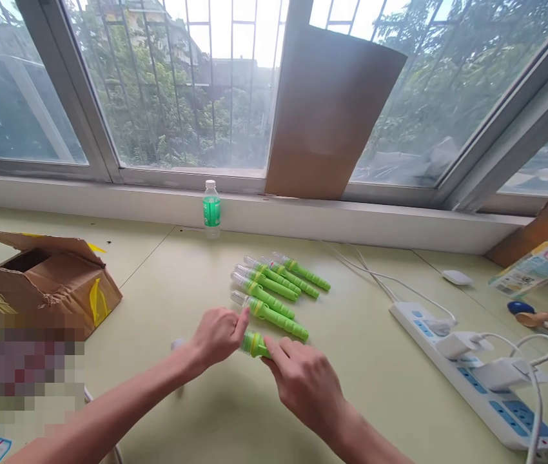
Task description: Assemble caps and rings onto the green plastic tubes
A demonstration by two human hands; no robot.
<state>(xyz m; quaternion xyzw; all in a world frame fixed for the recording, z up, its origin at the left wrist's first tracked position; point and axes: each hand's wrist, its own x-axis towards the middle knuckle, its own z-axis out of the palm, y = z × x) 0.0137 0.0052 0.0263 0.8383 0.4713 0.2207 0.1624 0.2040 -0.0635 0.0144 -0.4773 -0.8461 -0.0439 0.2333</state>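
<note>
Between my hands is a green plastic stick [253, 343] with a ribbed collar, held roughly level just above the table. My left hand [220, 335] is closed around its left end, hiding that end. My right hand [303, 374] wraps the handle, its thumb and fingers near the collar. Just beyond them lie several similar green sticks [274, 319] with clear domed caps and ridged handles, side by side at a slant. A small whitish object [177, 345] shows partly behind my left forearm; I cannot make out what it is.
An open cardboard box [68, 283] stands at left. By the window sill is a green-labelled bottle [211, 211]. A white power strip [448, 370] with plugs and cables lies at right, near a wooden toy with a blue ball [520, 308] and a clear printed package [539, 264].
</note>
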